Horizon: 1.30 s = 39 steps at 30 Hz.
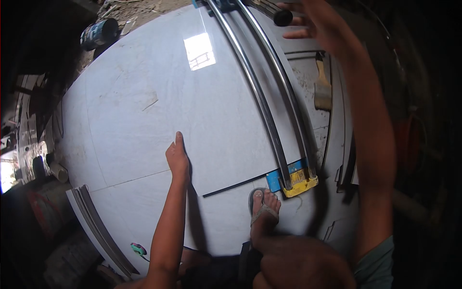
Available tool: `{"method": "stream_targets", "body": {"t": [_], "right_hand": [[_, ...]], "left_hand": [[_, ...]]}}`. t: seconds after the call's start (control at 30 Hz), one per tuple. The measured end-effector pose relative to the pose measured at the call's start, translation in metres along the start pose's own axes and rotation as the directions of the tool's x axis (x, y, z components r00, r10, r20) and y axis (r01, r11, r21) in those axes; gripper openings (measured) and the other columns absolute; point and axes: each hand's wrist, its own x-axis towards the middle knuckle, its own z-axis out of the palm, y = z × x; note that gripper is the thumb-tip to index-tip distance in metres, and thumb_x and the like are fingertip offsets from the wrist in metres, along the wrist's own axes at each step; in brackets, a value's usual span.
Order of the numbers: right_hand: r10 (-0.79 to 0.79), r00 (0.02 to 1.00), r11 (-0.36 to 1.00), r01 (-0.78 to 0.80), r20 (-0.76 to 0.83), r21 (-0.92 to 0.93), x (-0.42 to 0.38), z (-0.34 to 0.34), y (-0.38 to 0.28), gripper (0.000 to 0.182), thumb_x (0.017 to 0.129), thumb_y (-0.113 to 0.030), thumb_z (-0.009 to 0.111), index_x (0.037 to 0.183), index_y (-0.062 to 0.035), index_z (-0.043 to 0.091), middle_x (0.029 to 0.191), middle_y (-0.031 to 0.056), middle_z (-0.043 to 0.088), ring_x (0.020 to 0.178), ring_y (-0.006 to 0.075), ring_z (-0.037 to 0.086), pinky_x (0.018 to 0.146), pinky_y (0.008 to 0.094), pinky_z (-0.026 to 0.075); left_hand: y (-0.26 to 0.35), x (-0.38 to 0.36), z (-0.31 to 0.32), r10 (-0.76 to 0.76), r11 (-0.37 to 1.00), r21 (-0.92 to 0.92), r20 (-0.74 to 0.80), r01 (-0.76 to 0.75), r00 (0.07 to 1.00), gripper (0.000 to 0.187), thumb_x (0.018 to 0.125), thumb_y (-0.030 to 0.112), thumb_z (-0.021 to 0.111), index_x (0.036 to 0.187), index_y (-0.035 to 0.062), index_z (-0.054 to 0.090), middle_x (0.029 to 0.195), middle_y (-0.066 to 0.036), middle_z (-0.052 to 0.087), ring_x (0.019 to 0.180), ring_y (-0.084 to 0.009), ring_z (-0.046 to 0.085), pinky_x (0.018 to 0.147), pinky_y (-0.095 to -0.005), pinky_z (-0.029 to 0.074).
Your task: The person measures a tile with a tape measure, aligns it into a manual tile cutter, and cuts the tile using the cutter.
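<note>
My left hand (177, 156) is over the pale, glossy tile surface (134, 115), left of centre. One digit points forward; the others look folded, and anything inside them is hidden. At the top right, my right hand (313, 26) has its fingers apart, beside the black round end of a handle (282, 18), with no contact that I can make out. A tile cutter with two curved-looking metal rails (255, 89) lies along the right part of the tile. Its near end is a yellow and blue block (299, 184), close to my sandalled foot (264, 204).
A brush (323, 89) lies right of the rails. A dark can (99, 34) stands at the upper left. Grey strips (98, 231) and a green tape measure (138, 249) are at the lower left. An orange-red object (409, 139) shows dimly at the right.
</note>
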Motion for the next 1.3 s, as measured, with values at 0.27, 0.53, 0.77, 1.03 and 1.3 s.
{"method": "stream_targets", "body": {"t": [0.27,0.53,0.77,1.03,1.3], "right_hand": [[-0.001,0.977,0.738,0.145,0.214,-0.659,0.067,0.008,0.002,0.040,0.098,-0.043,0.062,0.102,-0.0043,0.070,0.081,0.0063,0.068,0.061,0.0137,0.063,0.053,0.0268,0.050],[0.386,0.909,0.728,-0.196,0.157,-0.657,-0.158,-0.045,0.004,0.045,0.101,-0.030,0.061,0.137,-0.0056,0.053,0.078,0.0030,0.060,0.058,0.0122,0.058,0.049,0.0278,0.048],[0.736,0.676,0.568,-0.644,-0.033,-0.512,-0.329,-0.100,0.056,0.042,0.090,-0.022,0.079,0.120,-0.0015,0.059,0.068,-0.0010,0.054,0.058,0.0081,0.054,0.048,0.0269,0.042],[0.682,0.730,0.668,-0.597,0.044,-0.445,-0.420,-0.142,0.116,0.037,0.089,-0.021,0.079,0.114,0.0006,0.063,0.093,0.0040,0.067,0.085,0.0102,0.057,0.078,0.0320,0.052],[0.734,0.675,0.640,-0.651,0.074,-0.408,-0.440,-0.151,0.135,0.035,0.090,-0.023,0.077,0.115,-0.0022,0.062,0.093,0.0071,0.069,0.084,0.0111,0.059,0.078,0.0339,0.051]], "left_hand": [[0.008,-0.008,-0.001,0.023,0.996,0.091,-0.027,-0.020,0.999,0.063,0.101,0.051,0.059,0.065,0.0010,0.047,0.063,-0.004,0.044,0.065,-0.0154,0.037,0.062,-0.0376,0.038],[-0.014,0.010,0.000,0.126,0.969,0.221,-0.054,-0.111,0.991,0.070,0.099,0.057,0.057,0.073,-0.0075,0.060,0.071,-0.027,0.061,0.067,-0.0374,0.055,0.072,-0.0497,0.045],[-0.025,0.016,0.004,0.169,0.950,0.282,-0.093,-0.136,0.981,0.080,0.097,0.061,0.056,0.102,-0.0184,0.067,0.098,-0.037,0.068,0.098,-0.0463,0.067,0.093,-0.0475,0.049],[-0.008,0.004,-0.001,0.105,0.985,0.136,-0.015,-0.102,0.994,0.070,0.100,0.056,0.058,0.086,-0.0128,0.065,0.074,-0.018,0.063,0.072,-0.0228,0.054,0.075,-0.0420,0.047],[-0.004,0.002,0.002,0.073,0.993,0.098,-0.014,-0.071,0.997,0.067,0.102,0.054,0.056,0.089,-0.0104,0.067,0.077,-0.011,0.064,0.074,-0.0187,0.053,0.076,-0.0374,0.046]]}}
